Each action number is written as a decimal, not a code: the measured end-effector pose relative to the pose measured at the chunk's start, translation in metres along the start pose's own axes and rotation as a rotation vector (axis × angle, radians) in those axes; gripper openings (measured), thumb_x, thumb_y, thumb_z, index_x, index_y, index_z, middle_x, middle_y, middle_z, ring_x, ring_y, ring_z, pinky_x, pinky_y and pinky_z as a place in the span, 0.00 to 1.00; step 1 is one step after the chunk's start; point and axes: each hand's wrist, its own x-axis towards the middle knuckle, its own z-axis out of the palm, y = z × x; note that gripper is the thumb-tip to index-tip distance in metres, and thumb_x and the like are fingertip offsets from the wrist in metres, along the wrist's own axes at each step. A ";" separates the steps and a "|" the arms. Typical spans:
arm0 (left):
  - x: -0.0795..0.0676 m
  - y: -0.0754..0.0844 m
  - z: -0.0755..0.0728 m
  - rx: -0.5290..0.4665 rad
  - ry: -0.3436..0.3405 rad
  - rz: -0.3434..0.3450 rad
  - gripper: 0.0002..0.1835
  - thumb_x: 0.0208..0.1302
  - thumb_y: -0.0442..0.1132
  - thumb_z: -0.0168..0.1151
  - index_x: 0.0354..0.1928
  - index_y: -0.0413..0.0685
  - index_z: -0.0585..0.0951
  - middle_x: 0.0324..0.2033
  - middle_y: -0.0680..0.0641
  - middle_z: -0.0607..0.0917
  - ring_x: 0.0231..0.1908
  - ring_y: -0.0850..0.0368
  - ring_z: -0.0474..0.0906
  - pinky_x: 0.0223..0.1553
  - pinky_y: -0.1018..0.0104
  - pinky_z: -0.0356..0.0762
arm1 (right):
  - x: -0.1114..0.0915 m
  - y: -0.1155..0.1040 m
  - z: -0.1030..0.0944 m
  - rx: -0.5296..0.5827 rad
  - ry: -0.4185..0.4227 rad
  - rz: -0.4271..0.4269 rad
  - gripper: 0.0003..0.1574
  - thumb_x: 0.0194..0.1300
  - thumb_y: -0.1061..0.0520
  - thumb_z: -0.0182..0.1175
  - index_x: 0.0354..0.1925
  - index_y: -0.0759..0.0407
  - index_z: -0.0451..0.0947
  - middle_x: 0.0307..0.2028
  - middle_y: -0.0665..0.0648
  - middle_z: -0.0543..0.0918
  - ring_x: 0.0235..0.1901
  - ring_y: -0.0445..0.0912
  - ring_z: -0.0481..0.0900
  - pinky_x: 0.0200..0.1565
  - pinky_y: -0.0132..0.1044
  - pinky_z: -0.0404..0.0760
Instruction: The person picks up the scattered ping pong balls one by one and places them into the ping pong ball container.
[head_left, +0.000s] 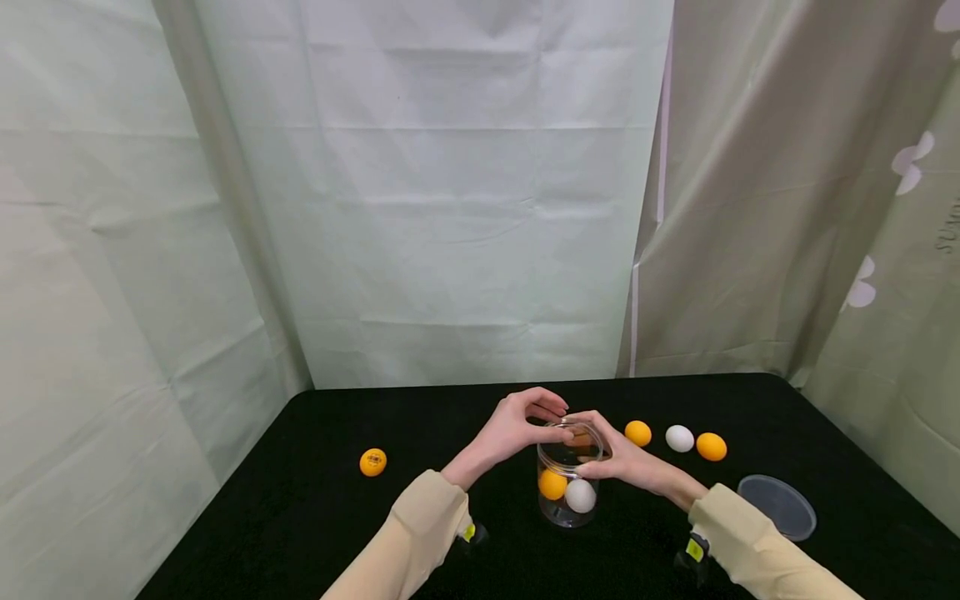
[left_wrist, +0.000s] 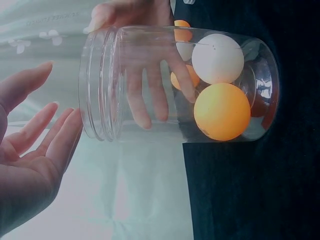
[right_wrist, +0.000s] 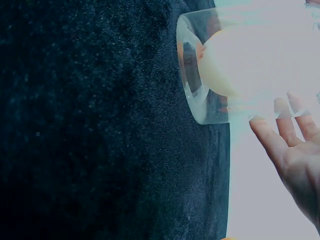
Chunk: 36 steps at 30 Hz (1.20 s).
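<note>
A clear jar [head_left: 567, 518] stands upright without its lid on the black table. Low inside it lie an orange ball [left_wrist: 222, 112] and a white ball [left_wrist: 218, 58], both the size of table tennis balls. My right hand [head_left: 628, 457] holds the jar near its mouth, thumb on the near side and fingers round the far side. The left hand [head_left: 517, 429] is at the rim's left, fingers extended and nothing held; in the left wrist view its fingertips are close to the rim, and contact is unclear. Glare washes out much of the jar in the right wrist view.
Right of the jar sit an orange ball [head_left: 638, 433], a white ball [head_left: 679, 438] and another orange ball [head_left: 711, 447] in a row. A round translucent lid [head_left: 777, 507] lies nearer the right sleeve. One printed orange ball [head_left: 372, 462] rests at the left. Curtains [head_left: 465, 208] hang behind the table.
</note>
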 end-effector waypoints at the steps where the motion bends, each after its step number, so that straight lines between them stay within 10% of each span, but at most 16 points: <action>1: -0.002 0.005 0.000 -0.003 -0.005 -0.001 0.18 0.55 0.31 0.63 0.47 0.31 0.74 0.43 0.35 0.77 0.43 0.41 0.74 0.43 0.64 0.71 | 0.000 0.000 0.000 -0.002 0.000 0.002 0.35 0.60 0.59 0.53 0.62 0.52 0.50 0.62 0.62 0.52 0.58 0.60 0.54 0.50 0.56 0.63; 36: -0.022 -0.012 -0.036 -0.019 0.115 -0.091 0.17 0.57 0.37 0.63 0.47 0.38 0.75 0.42 0.46 0.79 0.44 0.51 0.75 0.45 0.58 0.71 | 0.000 -0.002 0.001 -0.014 0.014 0.002 0.36 0.60 0.58 0.54 0.63 0.53 0.50 0.58 0.63 0.60 0.57 0.57 0.58 0.52 0.55 0.62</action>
